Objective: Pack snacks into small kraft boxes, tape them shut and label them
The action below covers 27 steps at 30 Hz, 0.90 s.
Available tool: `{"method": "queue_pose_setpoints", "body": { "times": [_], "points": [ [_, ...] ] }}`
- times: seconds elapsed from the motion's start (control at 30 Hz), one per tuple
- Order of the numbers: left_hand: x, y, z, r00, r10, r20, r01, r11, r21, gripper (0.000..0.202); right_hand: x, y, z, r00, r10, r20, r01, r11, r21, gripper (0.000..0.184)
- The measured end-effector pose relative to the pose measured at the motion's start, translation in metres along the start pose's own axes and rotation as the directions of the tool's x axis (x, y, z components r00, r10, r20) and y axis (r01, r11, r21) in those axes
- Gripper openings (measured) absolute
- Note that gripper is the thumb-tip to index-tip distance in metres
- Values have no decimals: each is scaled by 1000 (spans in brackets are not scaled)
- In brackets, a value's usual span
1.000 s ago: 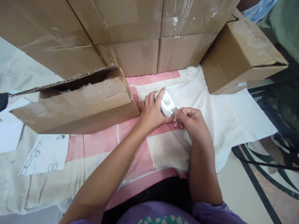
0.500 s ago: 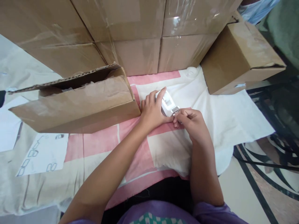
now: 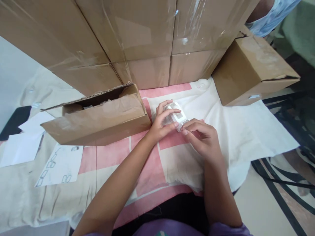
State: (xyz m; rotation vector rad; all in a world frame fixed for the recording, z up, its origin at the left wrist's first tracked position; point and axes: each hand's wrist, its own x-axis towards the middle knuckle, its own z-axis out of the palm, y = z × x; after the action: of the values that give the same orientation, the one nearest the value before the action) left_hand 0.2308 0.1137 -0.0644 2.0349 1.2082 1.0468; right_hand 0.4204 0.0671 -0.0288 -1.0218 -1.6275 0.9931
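Observation:
A small white plastic device (image 3: 180,115) with a pale window on top lies on the cloth in front of me. My left hand (image 3: 162,123) holds it from the left, fingers curled over its far side and thumb at its near edge. At the device's near right end, my right hand (image 3: 200,132) has thumb and fingers pinched together. Whatever lies between those fingertips is hidden.
An open cardboard box (image 3: 103,123) stands close to my left hand. Taped cartons (image 3: 147,39) form a wall behind, and another carton (image 3: 253,68) sits at right. Papers (image 3: 61,164) lie at left. A round white piece (image 3: 203,83) rests near the cartons. Part of another person (image 3: 268,16) shows at top right.
My left index finger has shifted across the device's top, and its thumb has moved onto the near edge. My right hand stays at the near right end. The whole view has shifted slightly.

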Motion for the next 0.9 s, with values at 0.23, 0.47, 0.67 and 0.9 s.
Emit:
{"method": "queue_pose_setpoints", "body": {
  "times": [0.23, 0.47, 0.67, 0.9],
  "points": [
    [2, 11, 2, 1000, -6, 2, 6, 997, 72, 18, 3, 3, 1, 988, -101, 119, 120, 979, -165, 19],
    [-1, 14, 4, 998, 6, -62, -9, 998, -57, 26, 2, 9, 4, 997, -57, 52, 70, 948, -312, 20],
    [-8, 66, -23, 929, 287, -235, -300, 954, -19, 36, 2, 9, -1, 988, 105, -112, -113, 992, -62, 24],
    [-52, 124, -183, 994, 113, 15, -111, 935, 336, 20, 33, -29, 38, 939, -312, 145, 344, 845, -410, 69]
  ]
}}
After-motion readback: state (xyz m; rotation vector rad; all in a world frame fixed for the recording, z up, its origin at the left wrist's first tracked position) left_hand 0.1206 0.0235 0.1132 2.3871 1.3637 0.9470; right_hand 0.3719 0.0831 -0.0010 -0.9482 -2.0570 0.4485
